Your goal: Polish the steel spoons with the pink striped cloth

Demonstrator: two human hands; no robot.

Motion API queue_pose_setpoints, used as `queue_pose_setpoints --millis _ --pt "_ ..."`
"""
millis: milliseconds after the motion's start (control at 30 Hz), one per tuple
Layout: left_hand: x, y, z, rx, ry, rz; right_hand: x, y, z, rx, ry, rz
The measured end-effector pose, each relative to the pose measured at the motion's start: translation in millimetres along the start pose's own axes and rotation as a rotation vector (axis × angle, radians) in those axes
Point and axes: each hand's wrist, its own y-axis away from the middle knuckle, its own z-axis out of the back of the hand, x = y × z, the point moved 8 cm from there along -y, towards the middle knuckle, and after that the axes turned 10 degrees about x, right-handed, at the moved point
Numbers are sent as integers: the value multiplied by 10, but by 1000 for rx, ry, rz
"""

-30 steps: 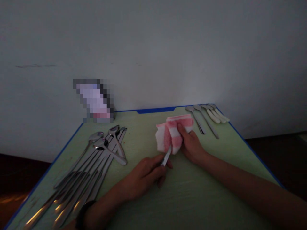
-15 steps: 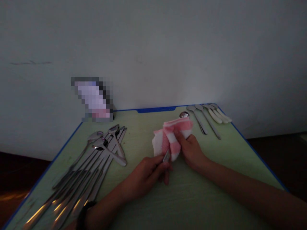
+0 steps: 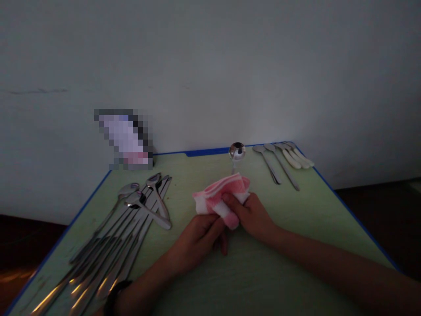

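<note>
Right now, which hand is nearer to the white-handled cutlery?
Right. The right hand, gripping the pink-and-white cloth, is below and left of the white-handled cutlery in the picture; the left hand is lower and further left.

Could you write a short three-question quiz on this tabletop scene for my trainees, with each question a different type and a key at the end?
1. Multiple choice: what does the right hand grip?
A) a cup
B) the pink-and-white cloth
C) a sponge

2. True or false: the round bowl of the shiny spoon shows beyond the cloth's far edge.

3. Fill in the blank: the white-handled utensils lie near the far ____ corner of the table, as the person sees it.

Key: 1. B; 2. True; 3. right
</note>
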Motion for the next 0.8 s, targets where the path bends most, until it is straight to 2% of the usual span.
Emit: queue_pose_setpoints --millis 167,233,333,400,500,600,700,800 --pt "33 -14 -4 -32 -76 32 -67 -49 -6 35 -109 -33" --pt "-2 -3 -47 -1 -140 13 -145 -96 48 -35 -308 -77" --pt "-87 32 -160 94 -278 -32 -293 -180 163 -210 -705 -112" --pt "-129 58 -213 132 -361 -49 -367 -234 228 -283 -835 -122" --pt "-134 77 -233 149 -411 -30 -394 -300 299 -279 -868 -103" --pt "-112 74 -219 158 -343 9 -338 -331 346 -223 -821 -48" --pt "-129 57 -142 91 -158 8 -260 -343 329 -131 -757 0" --pt "-86 35 -46 -7 -19 61 -238 -333 287 -71 -666 -11"
